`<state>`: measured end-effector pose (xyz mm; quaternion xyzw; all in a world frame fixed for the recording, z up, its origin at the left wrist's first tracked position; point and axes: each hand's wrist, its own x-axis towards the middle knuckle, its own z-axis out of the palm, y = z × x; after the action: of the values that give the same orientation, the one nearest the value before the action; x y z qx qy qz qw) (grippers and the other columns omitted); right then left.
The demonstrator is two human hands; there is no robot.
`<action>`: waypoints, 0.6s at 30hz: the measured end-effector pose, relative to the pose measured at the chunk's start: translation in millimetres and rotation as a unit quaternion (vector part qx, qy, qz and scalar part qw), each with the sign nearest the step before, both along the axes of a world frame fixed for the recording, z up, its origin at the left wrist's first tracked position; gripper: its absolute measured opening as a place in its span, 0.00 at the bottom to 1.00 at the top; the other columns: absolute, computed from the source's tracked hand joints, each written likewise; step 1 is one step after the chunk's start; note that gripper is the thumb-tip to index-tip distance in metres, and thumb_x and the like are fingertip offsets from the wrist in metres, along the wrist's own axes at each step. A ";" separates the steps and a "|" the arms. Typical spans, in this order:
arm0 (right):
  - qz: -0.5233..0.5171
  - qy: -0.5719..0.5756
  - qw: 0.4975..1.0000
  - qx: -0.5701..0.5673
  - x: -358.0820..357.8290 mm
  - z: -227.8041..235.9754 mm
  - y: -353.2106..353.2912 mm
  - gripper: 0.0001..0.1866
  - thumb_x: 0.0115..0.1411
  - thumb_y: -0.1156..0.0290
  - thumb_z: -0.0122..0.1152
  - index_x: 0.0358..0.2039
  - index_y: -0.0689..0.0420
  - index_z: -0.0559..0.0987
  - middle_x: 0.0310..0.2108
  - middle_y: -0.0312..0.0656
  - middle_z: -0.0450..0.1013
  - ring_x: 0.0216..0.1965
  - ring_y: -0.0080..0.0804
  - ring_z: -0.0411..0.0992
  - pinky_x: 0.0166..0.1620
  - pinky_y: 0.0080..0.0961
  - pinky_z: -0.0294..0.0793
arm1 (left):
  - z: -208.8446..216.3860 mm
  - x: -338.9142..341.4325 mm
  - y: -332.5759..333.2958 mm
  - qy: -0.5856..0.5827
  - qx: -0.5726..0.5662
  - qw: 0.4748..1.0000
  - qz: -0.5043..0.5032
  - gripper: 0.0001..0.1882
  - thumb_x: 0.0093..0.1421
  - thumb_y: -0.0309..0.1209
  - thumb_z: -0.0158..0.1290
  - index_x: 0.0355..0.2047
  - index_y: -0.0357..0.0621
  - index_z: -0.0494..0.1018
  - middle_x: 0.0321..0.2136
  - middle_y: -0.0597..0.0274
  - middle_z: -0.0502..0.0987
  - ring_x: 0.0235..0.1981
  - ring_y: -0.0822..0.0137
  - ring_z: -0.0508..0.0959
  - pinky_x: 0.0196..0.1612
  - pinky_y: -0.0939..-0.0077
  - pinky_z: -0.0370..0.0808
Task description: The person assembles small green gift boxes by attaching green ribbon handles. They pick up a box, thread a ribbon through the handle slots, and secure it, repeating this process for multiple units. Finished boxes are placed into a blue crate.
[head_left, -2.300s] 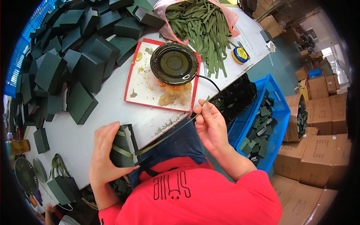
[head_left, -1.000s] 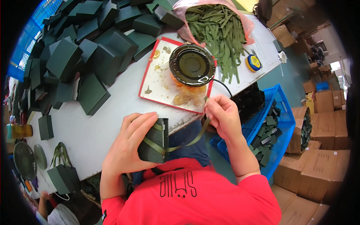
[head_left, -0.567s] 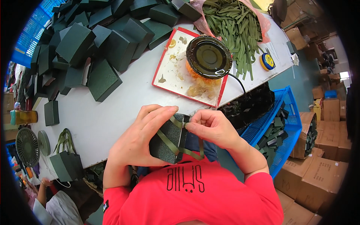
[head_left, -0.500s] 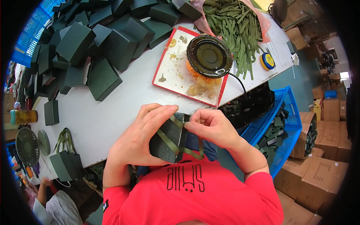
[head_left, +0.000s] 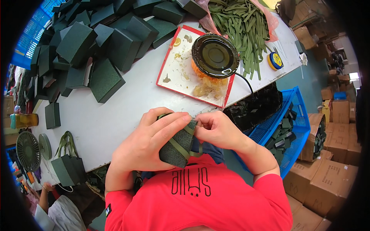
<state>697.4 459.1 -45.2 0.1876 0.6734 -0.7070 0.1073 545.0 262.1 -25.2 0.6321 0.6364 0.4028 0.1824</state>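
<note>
My left hand (head_left: 144, 140) wraps round a small dark green textured box (head_left: 171, 157), held tilted in front of my chest. An olive green ribbon (head_left: 178, 148) crosses the box's face, and a loop of it hangs off the right side. At the box's upper right edge, the thumb and fingers of my right hand (head_left: 217, 130) are pinched together. The ribbon runs toward that pinch, but its end there is hidden by the fingertips.
Beyond my hands a red-rimmed tray (head_left: 163, 73) bears a black-topped glue pot (head_left: 215, 56) with a cable. Green ribbons (head_left: 246, 38) lie behind it, a round tape measure (head_left: 275, 61) beside them. Dark green boxes (head_left: 108, 79) pile up left. A blue crate (head_left: 296, 134) stands right.
The box has turned in my left hand, so more of its ribboned face shows and its right side less. The hanging ribbon loop has become smaller. My right hand stays pinched at the edge.
</note>
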 end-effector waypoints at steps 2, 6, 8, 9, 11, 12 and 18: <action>0.010 -0.009 1.000 0.003 -0.6 -0.4 1.9 0.16 0.67 0.67 0.62 0.24 0.61 0.76 0.21 0.34 0.74 0.23 0.15 0.69 0.26 0.21 0.67 | -1.4 0.2 -0.1 0.014 -0.005 1.000 0.003 0.53 0.33 0.31 0.75 0.63 0.38 0.67 0.60 0.51 0.73 0.57 0.45 0.70 0.58 0.55 0.72; -0.010 0.020 0.997 -0.068 -2.4 0.2 3.3 0.14 0.71 0.65 0.58 0.34 0.63 0.81 0.30 0.36 0.80 0.31 0.16 0.72 0.34 0.20 0.71 | -7.3 -4.3 -5.3 -0.017 0.006 1.000 0.020 0.55 0.32 0.31 0.76 0.64 0.38 0.65 0.61 0.52 0.73 0.58 0.46 0.70 0.59 0.56 0.71; -0.031 0.031 0.997 -0.068 -1.0 2.4 6.8 0.16 0.73 0.63 0.55 0.42 0.63 0.83 0.32 0.35 0.81 0.29 0.14 0.69 0.32 0.18 0.68 | -9.2 -6.4 -8.0 -0.040 0.014 0.999 0.029 0.55 0.33 0.31 0.75 0.65 0.38 0.64 0.60 0.52 0.72 0.58 0.45 0.70 0.59 0.56 0.71; -0.036 0.015 0.998 -0.039 -0.3 5.2 10.4 0.17 0.75 0.62 0.53 0.47 0.63 0.83 0.32 0.34 0.81 0.24 0.12 0.65 0.28 0.15 0.64 | -9.9 -7.1 -8.8 -0.044 0.016 0.998 0.034 0.55 0.35 0.31 0.75 0.66 0.39 0.64 0.60 0.52 0.72 0.57 0.44 0.70 0.59 0.55 0.72; -0.072 0.026 0.997 -0.009 3.4 1.0 7.2 0.20 0.75 0.59 0.52 0.46 0.63 0.84 0.33 0.34 0.81 0.25 0.11 0.64 0.27 0.15 0.62 | -10.3 -8.1 -9.7 -0.046 0.019 0.998 0.038 0.54 0.36 0.31 0.74 0.66 0.39 0.64 0.60 0.51 0.72 0.57 0.44 0.70 0.59 0.55 0.72; -0.083 0.043 0.996 -0.012 4.6 -0.4 4.2 0.18 0.74 0.61 0.54 0.45 0.63 0.84 0.34 0.35 0.81 0.27 0.12 0.67 0.30 0.15 0.65 | -10.4 -8.4 -9.5 -0.046 0.020 0.998 0.037 0.54 0.36 0.31 0.74 0.66 0.39 0.64 0.60 0.51 0.72 0.57 0.44 0.70 0.59 0.55 0.72; -0.154 0.097 0.983 -0.031 5.0 -4.8 -8.8 0.10 0.68 0.70 0.65 0.41 0.65 0.85 0.34 0.34 0.81 0.33 0.13 0.72 0.37 0.14 0.71 | -10.0 -8.9 -10.4 -0.038 0.013 0.999 0.034 0.58 0.31 0.33 0.77 0.66 0.38 0.63 0.60 0.52 0.73 0.58 0.46 0.70 0.59 0.57 0.71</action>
<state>702.4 450.3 -50.0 0.2157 0.6216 -0.7504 -0.0628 536.0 251.7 -35.2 0.5963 0.6452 0.4406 0.1844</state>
